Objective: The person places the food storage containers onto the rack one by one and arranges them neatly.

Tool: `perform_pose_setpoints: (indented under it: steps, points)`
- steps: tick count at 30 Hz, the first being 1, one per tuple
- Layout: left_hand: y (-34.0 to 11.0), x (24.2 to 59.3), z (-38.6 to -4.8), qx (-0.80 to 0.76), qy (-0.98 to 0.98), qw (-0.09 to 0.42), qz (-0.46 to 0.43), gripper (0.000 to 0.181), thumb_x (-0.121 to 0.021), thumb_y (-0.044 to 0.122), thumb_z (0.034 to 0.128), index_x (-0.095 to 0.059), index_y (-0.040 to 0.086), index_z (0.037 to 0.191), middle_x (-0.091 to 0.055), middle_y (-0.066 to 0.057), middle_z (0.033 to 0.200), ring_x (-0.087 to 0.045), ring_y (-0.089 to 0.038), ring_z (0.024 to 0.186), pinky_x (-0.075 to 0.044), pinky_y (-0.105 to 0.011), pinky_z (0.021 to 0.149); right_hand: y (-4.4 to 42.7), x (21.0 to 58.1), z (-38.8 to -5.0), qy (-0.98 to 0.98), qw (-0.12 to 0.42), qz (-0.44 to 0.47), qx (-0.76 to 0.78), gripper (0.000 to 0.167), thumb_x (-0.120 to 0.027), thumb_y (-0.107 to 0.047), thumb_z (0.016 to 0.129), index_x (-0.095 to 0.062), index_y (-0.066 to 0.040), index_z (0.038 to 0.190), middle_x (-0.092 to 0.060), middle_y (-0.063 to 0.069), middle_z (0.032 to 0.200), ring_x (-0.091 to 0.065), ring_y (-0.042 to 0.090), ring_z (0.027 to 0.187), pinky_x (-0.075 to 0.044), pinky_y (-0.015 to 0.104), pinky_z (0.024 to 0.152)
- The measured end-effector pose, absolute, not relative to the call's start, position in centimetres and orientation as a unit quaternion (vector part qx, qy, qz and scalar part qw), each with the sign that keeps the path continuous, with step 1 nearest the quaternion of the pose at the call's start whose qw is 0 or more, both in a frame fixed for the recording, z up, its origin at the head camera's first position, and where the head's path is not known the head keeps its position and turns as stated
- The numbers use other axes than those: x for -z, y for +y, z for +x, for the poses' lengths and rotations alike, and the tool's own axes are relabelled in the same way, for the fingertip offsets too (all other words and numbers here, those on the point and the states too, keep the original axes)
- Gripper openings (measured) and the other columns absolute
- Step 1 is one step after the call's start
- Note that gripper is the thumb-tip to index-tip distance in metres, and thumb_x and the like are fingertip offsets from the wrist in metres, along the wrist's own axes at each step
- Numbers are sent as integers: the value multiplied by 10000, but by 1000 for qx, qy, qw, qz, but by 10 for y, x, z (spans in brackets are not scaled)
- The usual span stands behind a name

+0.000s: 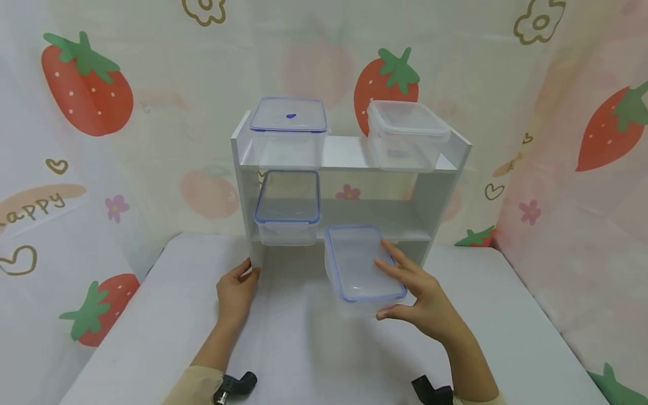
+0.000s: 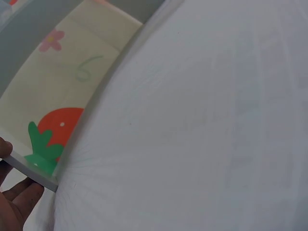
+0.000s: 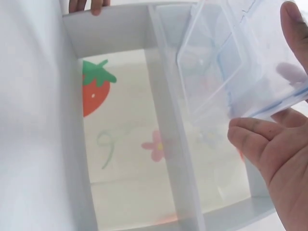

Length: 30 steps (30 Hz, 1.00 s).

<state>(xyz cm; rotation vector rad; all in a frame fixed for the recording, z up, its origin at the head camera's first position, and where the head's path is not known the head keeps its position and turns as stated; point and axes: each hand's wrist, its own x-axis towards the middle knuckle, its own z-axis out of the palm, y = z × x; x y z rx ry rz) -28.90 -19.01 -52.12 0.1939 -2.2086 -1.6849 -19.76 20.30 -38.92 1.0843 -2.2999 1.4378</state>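
Note:
My right hand (image 1: pixel 425 298) grips a clear plastic food container (image 1: pixel 361 264) with a blue-rimmed lid, thumb near its front and fingers over the right edge of the lid. The container is held tilted in front of the white shelf's (image 1: pixel 374 216) lower part, lid facing up toward me. In the right wrist view, this food container (image 3: pixel 240 67) sits between thumb and fingers. Low on the shelf's left side panel, my left hand (image 1: pixel 237 292) pinches the edge; the left wrist view shows the panel (image 2: pixel 33 175) between thumb and fingers.
On the top board stand a blue-rimmed container (image 1: pixel 288 149) at left and a clear-lidded container (image 1: pixel 410 149) at right. Another blue-rimmed container (image 1: pixel 287 232) stands at the left of the middle board. A white cloth covers the table (image 1: pixel 455 337); a strawberry-print curtain (image 1: pixel 167 140) hangs behind.

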Motion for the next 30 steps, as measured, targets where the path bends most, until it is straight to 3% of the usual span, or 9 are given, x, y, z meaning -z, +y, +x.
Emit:
perform_pose_setpoints:
  steps: [10,24,30]
  points:
    - [-189,520,-290,599,-779,177,62,434,-694,253,992,-629,108,1396,-640,-135,1392,-708,-279,1148,-607,-331,889,226,384,-211,-769,130,379,-499,902,-892,108,667,-505,24,1478,-234,139,1696,-245,225,1560,-474,186,1072]
    - [-191,522,-290,603,-774,182,63,420,-697,241,989,-641,108,1384,-653,-141,1374,-718,-269,1128,-617,-303,855,246,381,-244,-773,143,366,-498,895,-843,171,699,-474,19,1500,-232,146,1694,-293,154,1527,-481,145,1034]
    - [-191,521,-288,600,-777,178,64,423,-689,238,994,-631,109,1393,-642,-142,1387,-715,-273,1135,-616,-298,857,251,382,-255,-772,148,363,-501,886,-826,173,718,-454,29,1509,-234,175,1687,-278,132,1535,-440,144,1082]
